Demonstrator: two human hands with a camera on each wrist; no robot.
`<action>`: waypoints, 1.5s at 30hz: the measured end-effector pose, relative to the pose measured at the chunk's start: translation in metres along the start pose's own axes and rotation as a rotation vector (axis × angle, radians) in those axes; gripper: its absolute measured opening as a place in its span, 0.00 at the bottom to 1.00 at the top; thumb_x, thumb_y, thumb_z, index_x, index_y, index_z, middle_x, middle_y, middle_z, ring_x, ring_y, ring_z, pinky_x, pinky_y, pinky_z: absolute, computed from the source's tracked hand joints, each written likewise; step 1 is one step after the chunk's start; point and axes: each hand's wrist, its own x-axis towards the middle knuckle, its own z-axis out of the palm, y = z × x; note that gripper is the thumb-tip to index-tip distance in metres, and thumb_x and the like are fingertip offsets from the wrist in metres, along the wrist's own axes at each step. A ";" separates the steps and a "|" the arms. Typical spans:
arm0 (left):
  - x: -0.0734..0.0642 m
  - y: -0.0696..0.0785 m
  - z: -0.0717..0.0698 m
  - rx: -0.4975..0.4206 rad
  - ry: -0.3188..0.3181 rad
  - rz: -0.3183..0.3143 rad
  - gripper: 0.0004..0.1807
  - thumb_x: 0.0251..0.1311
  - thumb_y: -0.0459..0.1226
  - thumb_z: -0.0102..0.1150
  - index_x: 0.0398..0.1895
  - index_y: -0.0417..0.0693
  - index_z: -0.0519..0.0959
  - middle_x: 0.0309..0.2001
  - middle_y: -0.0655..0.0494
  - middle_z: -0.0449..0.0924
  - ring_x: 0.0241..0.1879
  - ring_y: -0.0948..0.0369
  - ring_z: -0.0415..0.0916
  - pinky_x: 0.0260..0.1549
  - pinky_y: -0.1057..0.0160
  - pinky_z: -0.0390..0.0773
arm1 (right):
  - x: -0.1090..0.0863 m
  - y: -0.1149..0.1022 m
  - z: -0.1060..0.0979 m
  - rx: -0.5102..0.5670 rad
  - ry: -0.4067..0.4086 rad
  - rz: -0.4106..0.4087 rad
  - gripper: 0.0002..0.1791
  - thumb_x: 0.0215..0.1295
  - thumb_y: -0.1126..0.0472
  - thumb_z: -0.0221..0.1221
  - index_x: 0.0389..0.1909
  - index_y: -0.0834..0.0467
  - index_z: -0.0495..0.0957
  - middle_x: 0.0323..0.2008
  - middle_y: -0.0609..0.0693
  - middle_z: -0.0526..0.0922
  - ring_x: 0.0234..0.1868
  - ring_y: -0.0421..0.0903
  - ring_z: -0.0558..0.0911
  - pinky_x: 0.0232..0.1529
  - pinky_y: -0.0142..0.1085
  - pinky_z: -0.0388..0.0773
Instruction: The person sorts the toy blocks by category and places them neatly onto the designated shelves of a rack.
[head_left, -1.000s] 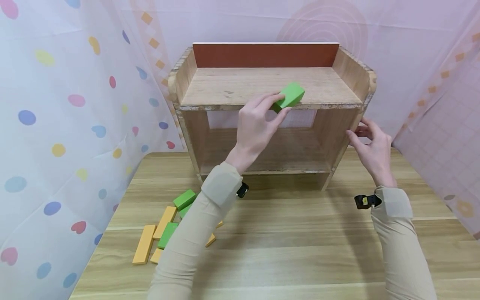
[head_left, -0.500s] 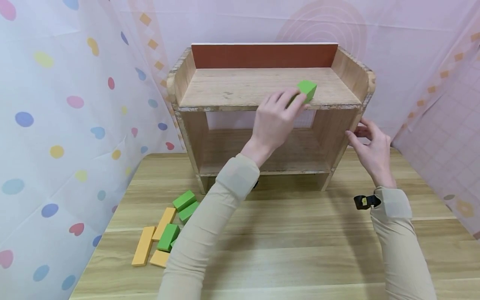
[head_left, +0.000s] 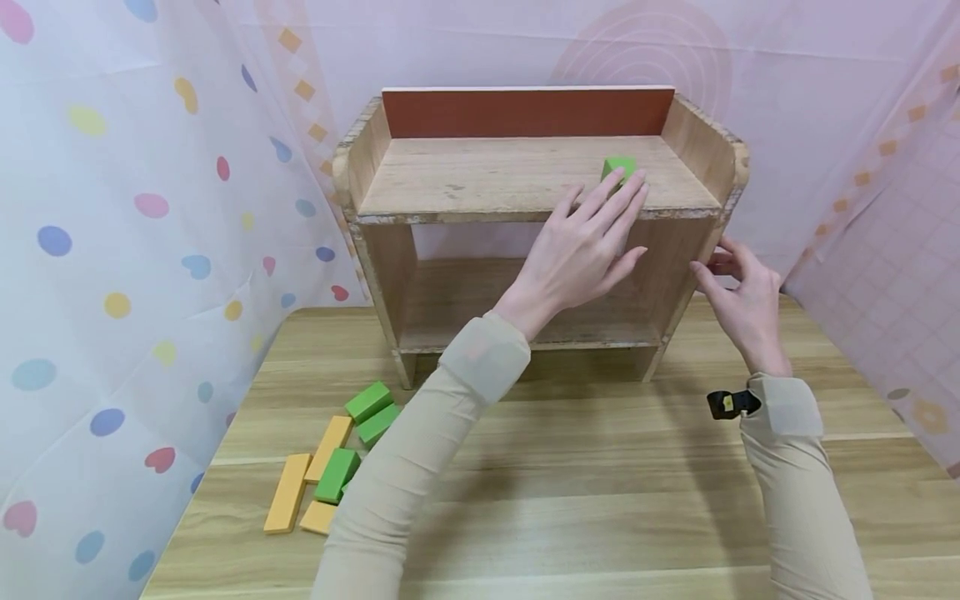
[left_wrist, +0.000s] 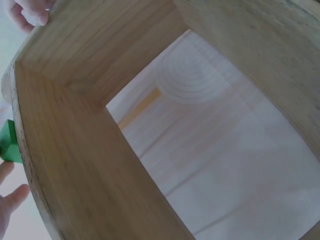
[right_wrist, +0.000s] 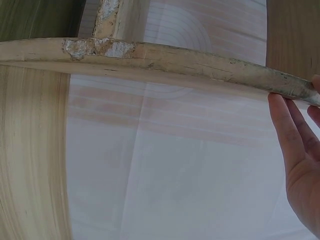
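On the upper board of a small wooden shelf (head_left: 465, 171) stands a green block (head_left: 618, 164), toward the right side. My left hand (head_left: 579, 250) reaches over the board's front edge with fingers straight, fingertips right at the block and partly covering it. The thumb is spread away from it. In the left wrist view the green block (left_wrist: 10, 142) shows at the left edge, just beyond the fingertips. My right hand (head_left: 744, 308) grips the shelf's right side panel (right_wrist: 190, 65), thumb and fingers on opposite faces of its front edge.
Left of the shelf, several green blocks (head_left: 367, 403) and yellow-orange planks (head_left: 287, 493) lie loosely on the wood-patterned table (head_left: 600, 500); my left sleeve covers part of them. A reddish-brown backboard (head_left: 525, 113) closes the upper board's rear. Patterned cloth (head_left: 150, 250) hangs behind and at both sides.
My left hand carried the green block rightward onto the upper board, then its fingers straightened and let go. The block now stands there. My right hand has stayed at the side panel.
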 end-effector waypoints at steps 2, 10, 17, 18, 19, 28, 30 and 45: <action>0.004 0.001 0.000 -0.022 -0.061 -0.007 0.33 0.69 0.55 0.35 0.70 0.47 0.62 0.72 0.56 0.61 0.72 0.59 0.57 0.67 0.52 0.65 | 0.000 0.000 0.000 -0.002 -0.001 0.001 0.23 0.62 0.60 0.61 0.59 0.58 0.75 0.38 0.50 0.81 0.33 0.17 0.74 0.30 0.10 0.71; 0.017 0.001 0.001 -0.091 -0.284 -0.054 0.38 0.69 0.59 0.32 0.74 0.46 0.52 0.76 0.56 0.48 0.76 0.58 0.44 0.72 0.46 0.53 | 0.000 -0.001 0.000 -0.006 -0.009 0.002 0.23 0.63 0.60 0.60 0.59 0.59 0.74 0.42 0.60 0.82 0.33 0.17 0.73 0.30 0.10 0.71; 0.025 -0.002 0.001 -0.090 -0.394 -0.092 0.39 0.69 0.61 0.29 0.75 0.49 0.49 0.77 0.57 0.45 0.77 0.59 0.41 0.72 0.44 0.51 | -0.002 -0.005 -0.001 -0.008 -0.027 -0.001 0.23 0.64 0.59 0.59 0.59 0.60 0.73 0.44 0.65 0.82 0.33 0.16 0.72 0.31 0.10 0.71; 0.025 -0.002 0.001 -0.094 -0.399 -0.094 0.39 0.69 0.61 0.29 0.75 0.49 0.49 0.77 0.56 0.44 0.77 0.59 0.41 0.72 0.43 0.51 | -0.002 -0.005 -0.001 -0.010 -0.028 -0.001 0.23 0.64 0.59 0.59 0.59 0.60 0.73 0.44 0.66 0.82 0.33 0.16 0.72 0.31 0.10 0.70; 0.025 -0.003 0.000 -0.094 -0.403 -0.094 0.38 0.70 0.60 0.28 0.75 0.49 0.49 0.77 0.56 0.44 0.77 0.59 0.40 0.72 0.43 0.51 | -0.001 -0.005 -0.001 -0.014 -0.030 -0.003 0.23 0.64 0.59 0.59 0.59 0.60 0.73 0.44 0.66 0.82 0.33 0.16 0.72 0.31 0.10 0.70; -0.002 -0.005 0.001 -0.102 -0.052 -0.002 0.25 0.71 0.48 0.39 0.68 0.50 0.66 0.69 0.56 0.66 0.70 0.58 0.61 0.68 0.54 0.64 | -0.001 -0.004 -0.002 -0.015 -0.045 -0.003 0.23 0.65 0.58 0.58 0.60 0.61 0.73 0.46 0.68 0.81 0.34 0.16 0.70 0.31 0.09 0.69; -0.014 -0.005 0.002 -0.106 0.065 0.025 0.23 0.70 0.45 0.42 0.64 0.50 0.70 0.65 0.56 0.72 0.66 0.59 0.67 0.66 0.57 0.67 | -0.001 -0.004 -0.002 -0.017 -0.043 -0.004 0.23 0.65 0.58 0.58 0.59 0.61 0.73 0.46 0.68 0.82 0.34 0.16 0.70 0.31 0.09 0.69; -0.118 -0.004 0.007 -0.253 0.163 -0.040 0.18 0.60 0.37 0.59 0.55 0.47 0.78 0.54 0.53 0.81 0.58 0.58 0.76 0.56 0.58 0.76 | -0.002 -0.004 -0.001 -0.014 -0.014 -0.022 0.22 0.64 0.59 0.59 0.58 0.62 0.74 0.43 0.67 0.82 0.33 0.15 0.71 0.30 0.09 0.69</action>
